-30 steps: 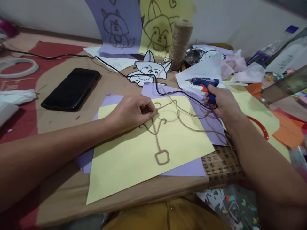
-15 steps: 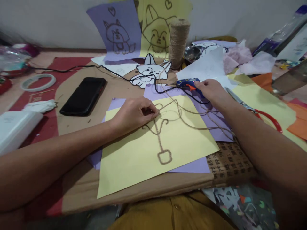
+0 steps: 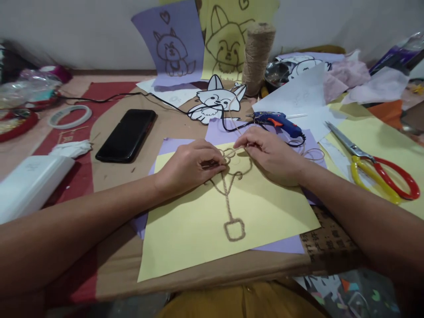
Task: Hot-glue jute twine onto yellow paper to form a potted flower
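A yellow paper sheet (image 3: 205, 229) lies on a purple sheet on the cardboard. Jute twine (image 3: 229, 207) is laid on it as a line figure ending in a small square. My left hand (image 3: 190, 165) is closed, its fingertips pinching the twine near the top of the figure. My right hand (image 3: 270, 152) is closed too and pinches the twine right beside the left, fingertips almost touching. The blue glue gun (image 3: 280, 121) lies on the table just behind my right hand, its black cord trailing left.
A twine spool (image 3: 258, 57) stands at the back beside animal drawings on purple and yellow paper. A fox cut-out (image 3: 215, 101), black phone (image 3: 127, 134), tape ring (image 3: 69, 115) and white box (image 3: 29, 185) lie left. Red-and-yellow scissors (image 3: 374, 165) lie right.
My right hand set the glue gun down on the table and came left to the twine beside my left hand. The view shifted, bringing the scissors into sight.
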`<action>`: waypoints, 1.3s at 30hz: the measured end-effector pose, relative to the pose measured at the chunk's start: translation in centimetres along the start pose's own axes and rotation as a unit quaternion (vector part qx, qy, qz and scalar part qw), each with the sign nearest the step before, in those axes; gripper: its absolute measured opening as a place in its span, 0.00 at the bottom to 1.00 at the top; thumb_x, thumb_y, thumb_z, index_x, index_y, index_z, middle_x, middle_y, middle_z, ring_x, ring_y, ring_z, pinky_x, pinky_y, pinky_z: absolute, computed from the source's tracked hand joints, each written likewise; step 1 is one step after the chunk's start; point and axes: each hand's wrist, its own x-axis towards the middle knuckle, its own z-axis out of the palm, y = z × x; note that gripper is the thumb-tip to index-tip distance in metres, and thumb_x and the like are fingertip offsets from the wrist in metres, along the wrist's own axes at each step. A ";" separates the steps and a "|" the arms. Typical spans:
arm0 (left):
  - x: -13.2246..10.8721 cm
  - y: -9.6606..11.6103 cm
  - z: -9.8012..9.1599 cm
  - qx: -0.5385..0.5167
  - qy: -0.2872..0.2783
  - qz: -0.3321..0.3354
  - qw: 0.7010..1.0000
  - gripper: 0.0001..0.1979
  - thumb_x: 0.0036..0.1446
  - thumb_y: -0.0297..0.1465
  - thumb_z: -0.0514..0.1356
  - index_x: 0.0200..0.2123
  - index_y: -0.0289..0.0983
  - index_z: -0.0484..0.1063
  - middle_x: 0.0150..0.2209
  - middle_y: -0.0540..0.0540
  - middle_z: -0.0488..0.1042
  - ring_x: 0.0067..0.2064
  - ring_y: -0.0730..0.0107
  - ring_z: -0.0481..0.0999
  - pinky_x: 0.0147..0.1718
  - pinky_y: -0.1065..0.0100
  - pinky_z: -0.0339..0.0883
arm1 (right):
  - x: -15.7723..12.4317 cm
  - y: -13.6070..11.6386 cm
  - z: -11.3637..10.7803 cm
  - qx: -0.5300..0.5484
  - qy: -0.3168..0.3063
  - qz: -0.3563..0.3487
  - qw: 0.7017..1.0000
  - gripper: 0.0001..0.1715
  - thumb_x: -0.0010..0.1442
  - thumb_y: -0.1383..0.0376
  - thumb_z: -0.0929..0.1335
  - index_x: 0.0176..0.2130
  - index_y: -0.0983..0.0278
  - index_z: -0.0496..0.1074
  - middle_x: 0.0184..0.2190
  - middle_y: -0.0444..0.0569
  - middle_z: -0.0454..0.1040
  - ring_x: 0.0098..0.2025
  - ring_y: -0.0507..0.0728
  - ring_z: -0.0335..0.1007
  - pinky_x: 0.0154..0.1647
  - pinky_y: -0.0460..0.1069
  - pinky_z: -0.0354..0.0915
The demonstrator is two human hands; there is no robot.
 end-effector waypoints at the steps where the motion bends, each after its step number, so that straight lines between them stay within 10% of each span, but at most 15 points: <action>1: 0.0 0.0 0.0 0.002 0.000 0.004 1.000 0.01 0.59 0.29 0.68 0.35 0.38 0.81 0.36 0.47 0.82 0.39 0.70 0.80 0.39 0.72 0.73 | -0.1 0.0 0.1 -0.002 -0.019 -0.009 1.000 0.18 0.63 0.76 0.61 0.43 0.61 0.75 0.43 0.51 0.73 0.48 0.58 0.69 0.52 0.55 0.64; 13: -0.1 0.1 -0.1 -0.021 -0.025 -0.012 0.999 0.02 0.59 0.29 0.67 0.34 0.38 0.81 0.37 0.45 0.82 0.40 0.69 0.80 0.41 0.70 0.73 | -0.2 -0.9 0.0 -0.049 -0.115 -0.017 0.992 0.23 0.59 0.78 0.61 0.43 0.61 0.78 0.42 0.53 0.71 0.50 0.62 0.64 0.54 0.58 0.61; 39: -0.2 0.1 -0.4 -0.036 -0.041 -0.013 0.998 0.03 0.59 0.30 0.67 0.34 0.38 0.82 0.39 0.43 0.83 0.42 0.66 0.81 0.43 0.67 0.74 | -0.6 -0.5 0.3 -0.058 -0.110 -0.032 0.992 0.25 0.61 0.78 0.61 0.48 0.58 0.77 0.44 0.53 0.71 0.50 0.63 0.61 0.54 0.59 0.59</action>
